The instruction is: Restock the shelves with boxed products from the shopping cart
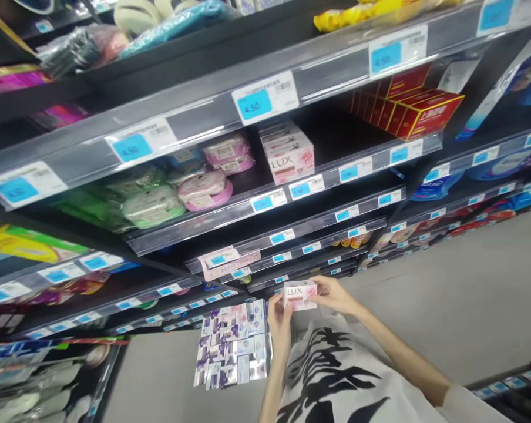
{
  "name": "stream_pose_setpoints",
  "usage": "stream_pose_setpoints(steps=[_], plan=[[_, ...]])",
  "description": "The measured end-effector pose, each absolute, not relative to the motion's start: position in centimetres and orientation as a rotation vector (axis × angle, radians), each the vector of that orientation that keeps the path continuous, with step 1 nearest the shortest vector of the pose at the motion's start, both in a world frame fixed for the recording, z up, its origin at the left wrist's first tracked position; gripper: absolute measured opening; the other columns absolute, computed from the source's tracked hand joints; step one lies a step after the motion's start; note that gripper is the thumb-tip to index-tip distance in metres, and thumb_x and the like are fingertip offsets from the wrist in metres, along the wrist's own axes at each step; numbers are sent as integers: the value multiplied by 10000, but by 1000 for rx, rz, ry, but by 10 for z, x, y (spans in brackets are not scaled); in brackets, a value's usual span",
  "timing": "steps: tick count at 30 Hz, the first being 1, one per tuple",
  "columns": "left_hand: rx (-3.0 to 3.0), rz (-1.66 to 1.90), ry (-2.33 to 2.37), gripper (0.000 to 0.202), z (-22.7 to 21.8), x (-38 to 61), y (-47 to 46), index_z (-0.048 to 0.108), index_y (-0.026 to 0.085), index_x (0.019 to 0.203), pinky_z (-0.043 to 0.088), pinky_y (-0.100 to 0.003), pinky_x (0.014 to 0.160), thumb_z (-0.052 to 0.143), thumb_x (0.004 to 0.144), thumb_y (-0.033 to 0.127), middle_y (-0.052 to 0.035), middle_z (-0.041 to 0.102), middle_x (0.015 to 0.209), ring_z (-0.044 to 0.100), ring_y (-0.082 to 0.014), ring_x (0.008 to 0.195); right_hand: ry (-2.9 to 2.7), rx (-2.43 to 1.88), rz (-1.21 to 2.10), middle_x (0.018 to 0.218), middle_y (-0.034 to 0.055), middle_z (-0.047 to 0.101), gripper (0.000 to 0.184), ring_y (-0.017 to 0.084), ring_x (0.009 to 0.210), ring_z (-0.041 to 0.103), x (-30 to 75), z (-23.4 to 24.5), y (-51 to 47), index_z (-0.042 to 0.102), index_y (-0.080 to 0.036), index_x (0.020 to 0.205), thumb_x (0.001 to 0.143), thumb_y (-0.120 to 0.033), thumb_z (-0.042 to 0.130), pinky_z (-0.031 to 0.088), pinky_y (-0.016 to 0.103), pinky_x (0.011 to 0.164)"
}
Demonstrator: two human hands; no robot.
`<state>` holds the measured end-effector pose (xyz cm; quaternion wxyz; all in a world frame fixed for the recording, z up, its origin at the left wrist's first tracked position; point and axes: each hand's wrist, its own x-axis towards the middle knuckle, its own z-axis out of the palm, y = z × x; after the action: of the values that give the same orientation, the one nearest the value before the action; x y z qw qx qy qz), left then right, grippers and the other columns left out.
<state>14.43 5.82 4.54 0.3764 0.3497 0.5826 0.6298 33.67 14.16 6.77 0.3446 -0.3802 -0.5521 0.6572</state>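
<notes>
Between both hands is a pink and white LUX soap box, held level in front of my body with its label facing up toward me. My left hand grips the box's left end, thumb and fingers closed around it. Around its right end are the fingers of my right hand. On the shelf above stands a row of matching LUX soap boxes. Below and left of my hands, many purple, pink and white soap boxes are laid out together near the floor.
Plastic-wrapped pink soap dishes and green soap dishes sit left of the LUX row. Red boxes are stacked at the shelf's right end. Price-tagged shelf edges jut out ahead. Grey floor extends to the right.
</notes>
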Motion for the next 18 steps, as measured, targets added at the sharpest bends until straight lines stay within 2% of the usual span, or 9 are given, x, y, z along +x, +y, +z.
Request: stream_pose_setpoints(steps=[3,7,10,13,18], plan=[[915,1600,1391,477,50,176,65,629,208,1258,514,-291,786,747,907,507,-75,664,1097,632,-181,886,-1493,-1026,1580,986,80,775,508,201,851,719,375,97,152,718,-166,1106,723,-461,874,620,312,713],[942,1526,1220,462,59,222,70,541,211,1340,512,-292,778,662,981,477,-54,676,1002,619,-163,821,-1451,-1021,1371,1082,93,784,535,244,936,748,428,162,176,739,-196,1146,714,-473,890,662,350,757],[963,1432,1162,384,68,256,67,568,196,1259,504,-288,779,641,999,468,-41,682,930,623,-159,805,-1343,-966,1264,1080,87,792,550,264,943,759,463,220,200,751,-214,1127,680,-484,925,674,373,753],[1012,1252,1114,335,73,276,56,614,181,1148,503,-295,793,631,1002,481,-32,681,847,632,-165,798,-1305,-954,1297,1052,95,788,500,248,878,757,485,274,230,761,-198,1106,743,-520,884,674,354,669],[1106,1059,1197,346,69,279,37,665,169,1075,511,-306,845,608,1009,504,-45,703,858,677,-186,856,-1425,-916,1372,993,95,778,444,197,841,745,491,336,283,765,-152,1030,785,-506,870,696,298,690]])
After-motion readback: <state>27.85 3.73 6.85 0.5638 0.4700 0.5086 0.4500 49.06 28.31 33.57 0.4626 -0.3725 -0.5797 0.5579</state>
